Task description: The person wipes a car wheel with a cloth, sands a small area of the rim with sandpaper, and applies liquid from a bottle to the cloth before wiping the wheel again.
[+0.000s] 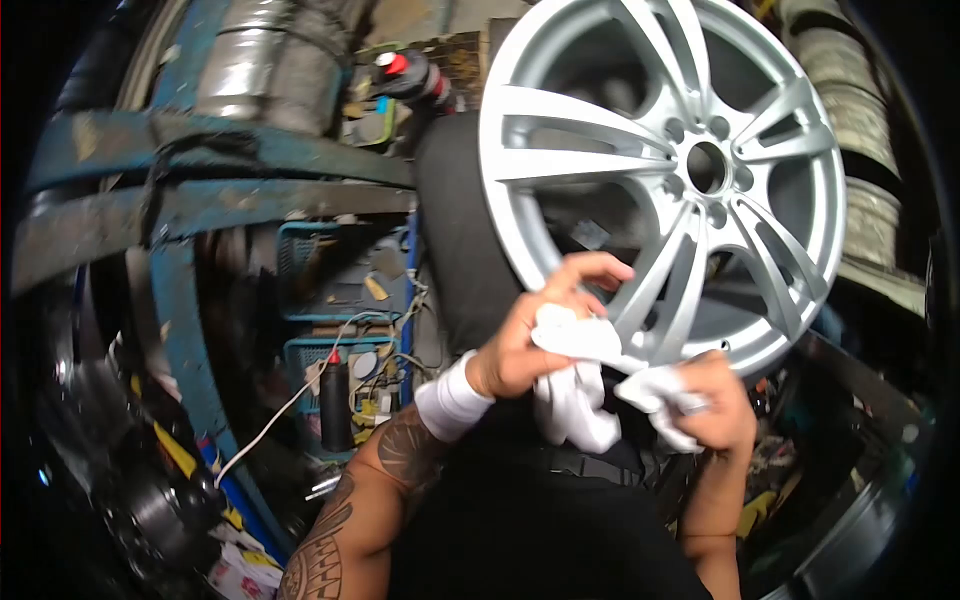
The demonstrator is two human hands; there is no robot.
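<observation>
My left hand (520,345) is closed on a white cloth glove (580,410), its index finger bent outward toward the rim. Loose parts of the glove hang below the palm. To the right, my right hand (720,405) pinches more white glove fabric (655,390), stretched up near the left hand's piece. A white band (452,400) circles the left wrist. Just beyond both hands leans a large silver alloy wheel (590,155) with paired spokes and a round centre hole. Both hands overlap its lower edge in this view.
A black padded surface (455,240) lies left of the wheel. Blue metal frame bars (280,150) stand at the left, with blue baskets (300,345), a black bottle with a red tip (336,405) and a white cable (290,405). Wrapped wheels (835,90) are stacked at right.
</observation>
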